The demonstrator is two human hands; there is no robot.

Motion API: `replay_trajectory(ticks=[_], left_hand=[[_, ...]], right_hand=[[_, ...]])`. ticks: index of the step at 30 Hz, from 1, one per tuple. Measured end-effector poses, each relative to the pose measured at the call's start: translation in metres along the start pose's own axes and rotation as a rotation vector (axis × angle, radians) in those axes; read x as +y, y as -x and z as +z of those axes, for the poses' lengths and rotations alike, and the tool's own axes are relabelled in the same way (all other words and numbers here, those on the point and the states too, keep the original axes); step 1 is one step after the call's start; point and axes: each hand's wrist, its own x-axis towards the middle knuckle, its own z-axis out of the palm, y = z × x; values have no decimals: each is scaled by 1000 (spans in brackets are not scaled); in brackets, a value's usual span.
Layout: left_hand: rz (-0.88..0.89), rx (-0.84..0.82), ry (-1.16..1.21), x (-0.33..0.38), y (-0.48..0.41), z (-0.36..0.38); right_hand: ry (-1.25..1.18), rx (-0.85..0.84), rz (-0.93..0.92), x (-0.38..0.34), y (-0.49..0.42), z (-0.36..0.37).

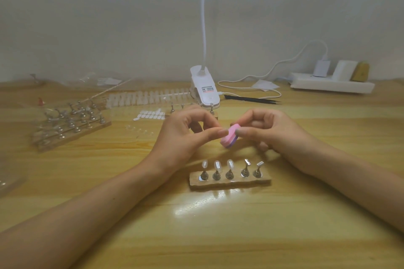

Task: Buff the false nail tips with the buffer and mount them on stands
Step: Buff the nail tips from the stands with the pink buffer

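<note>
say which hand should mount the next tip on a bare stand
Left, probably: the left hand seems to pinch a nail tip against the buffer, which occupies the right hand; the bare fourth stand sits below.

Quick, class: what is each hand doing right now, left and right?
Left hand: fingers pinched against the pink buffer; what they pinch cannot be told.
Right hand: grips the pink buffer.

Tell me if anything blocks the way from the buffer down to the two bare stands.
Nothing visible does. The two bare stands sit on the near base, just nearer than the buffer, bare table between.
</note>
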Motion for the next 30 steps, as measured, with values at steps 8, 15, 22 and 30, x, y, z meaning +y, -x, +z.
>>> replay_trajectory(ticks=[8,15,22,30], left_hand=[[11,-12,-2,0,0,1],[12,-10,-14,0,0,2],[28,8,-23,1,0,1],[-8,-4,21,0,-1,0]], right_hand=[[26,-31,7,-3,2,-2],[12,-111,29,-4,4,1],[1,-91,32,-3,2,1],[6,-94,26,1,1,0]])
